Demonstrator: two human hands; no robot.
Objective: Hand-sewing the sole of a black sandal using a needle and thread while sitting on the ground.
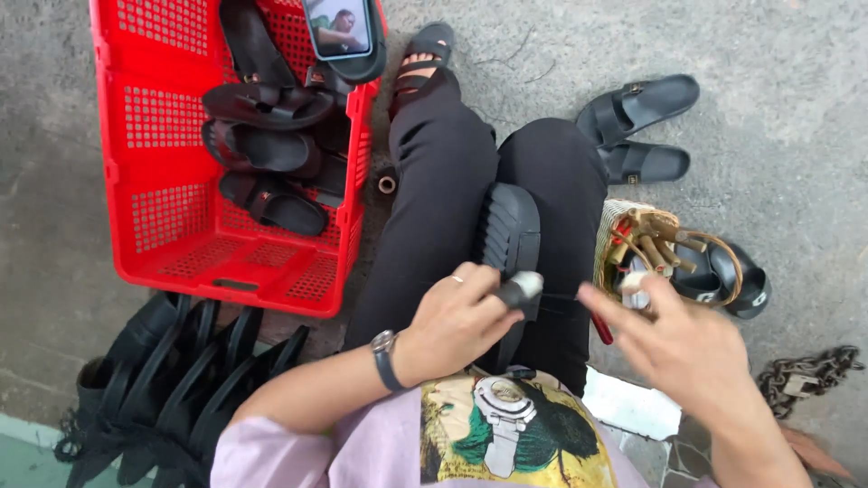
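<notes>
Left hand (457, 318) grasps sandal sole (509, 237) on lap; right hand (687, 348) released. Weak grip, so sole could slip floorward.

Your sandal sole (509, 230) looks like matt black rubber with ridged tread; the crate (163, 226) is glossy red perforated plastic, the basket (608, 237) woven cane, the floor (768, 72) rough concrete.

The left hand (452, 316) is curled into a loose fist over the lap, wrist bent, fingers closed in a grip. Just to its right, the right hand (678, 348) reaches forward, palm down, fingers spread and thumb pinched against the forefinger.
</notes>
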